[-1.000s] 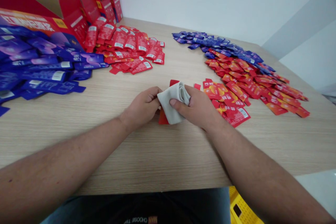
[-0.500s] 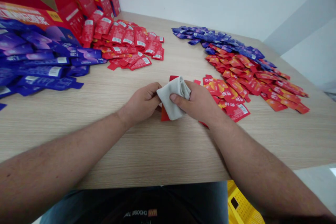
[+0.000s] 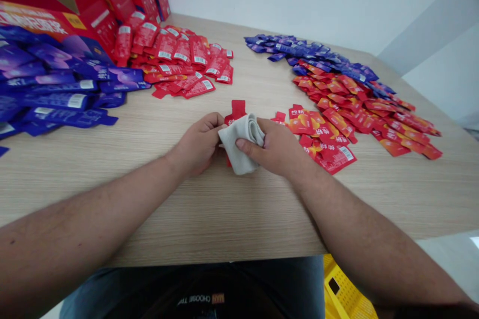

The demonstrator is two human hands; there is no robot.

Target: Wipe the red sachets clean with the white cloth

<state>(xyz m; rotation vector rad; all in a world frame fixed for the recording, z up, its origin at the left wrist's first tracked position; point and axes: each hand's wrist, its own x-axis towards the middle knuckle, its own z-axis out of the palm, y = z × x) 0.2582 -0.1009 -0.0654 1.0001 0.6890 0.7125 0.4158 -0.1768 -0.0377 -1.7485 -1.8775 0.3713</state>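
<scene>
The right hand (image 3: 279,147) has its grip, thumb on top, around a folded pale-grey fabric cloth (image 3: 241,160) over a flat red tabbed packet (image 3: 238,107), near the front of the pale wood-grain table (image 3: 168,219). The left hand (image 3: 200,142) meets the cloth's left corner; I can't tell what that grip pinches. The cloth looks light, soft and floppy, best held at its thick rolled fold.

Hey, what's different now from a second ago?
The red packet behind the pale folded cloth now sticks out more at the top. The cloth, left hand and right hand shifted slightly left. The right hand still holds the cloth. The left red pile stayed put.
</scene>
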